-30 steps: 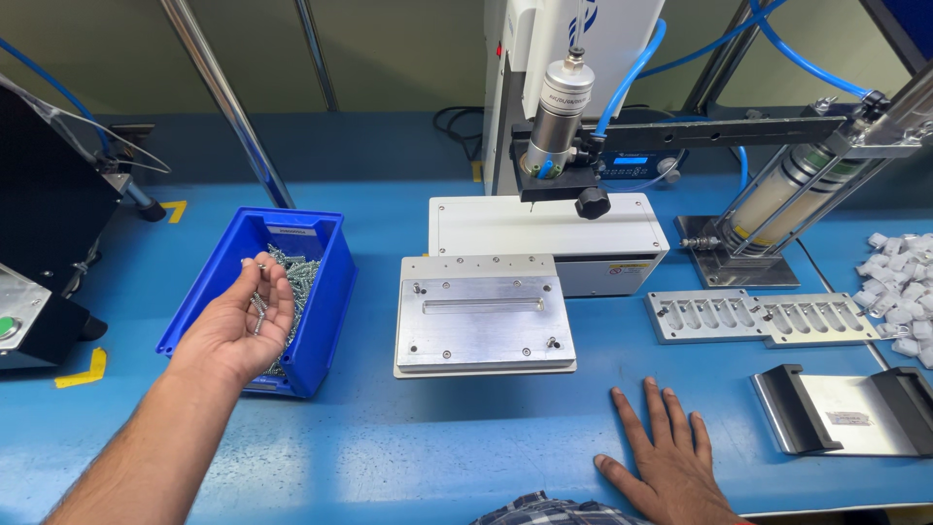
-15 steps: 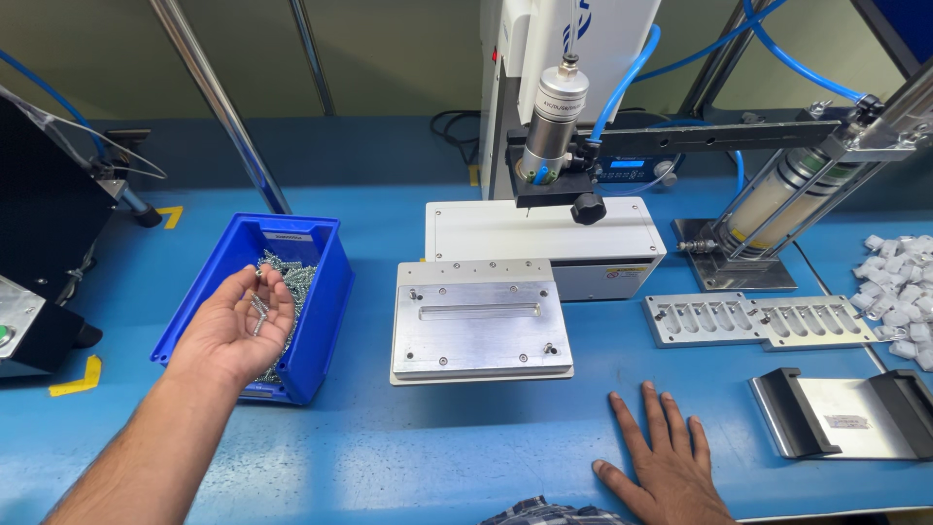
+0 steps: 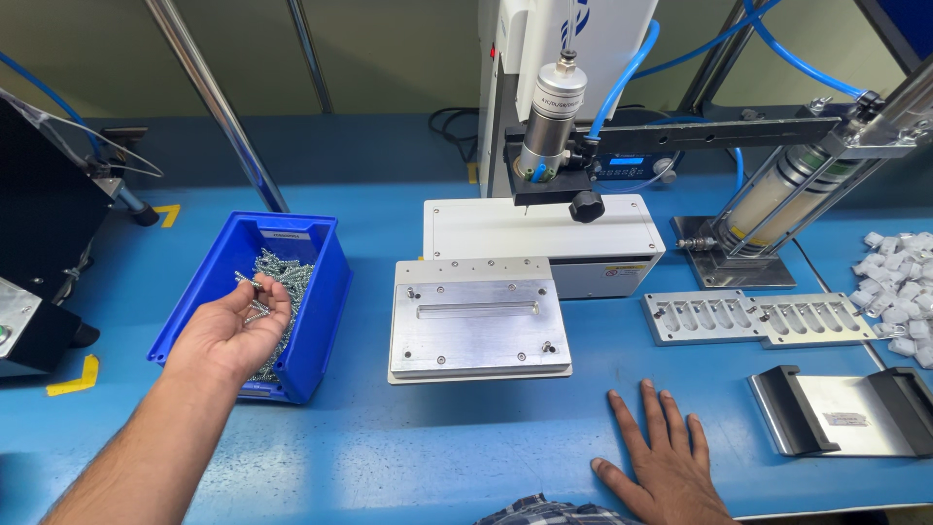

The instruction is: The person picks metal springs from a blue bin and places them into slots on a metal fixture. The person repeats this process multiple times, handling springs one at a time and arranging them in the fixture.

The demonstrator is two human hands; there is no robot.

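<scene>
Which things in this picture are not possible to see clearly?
- Head view: the screws in the left hand are too small to count.
- The bin floor is hidden by screws and hand.
- The pile of white parts is cut off by the right edge.
- The right hand wrist is cut off by the bottom edge.

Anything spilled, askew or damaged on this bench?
Nothing stands out. The screws stay inside the blue bin, a few in the left hand. The right hand lies flat on the table. The metal fixture plate sits square.
</scene>
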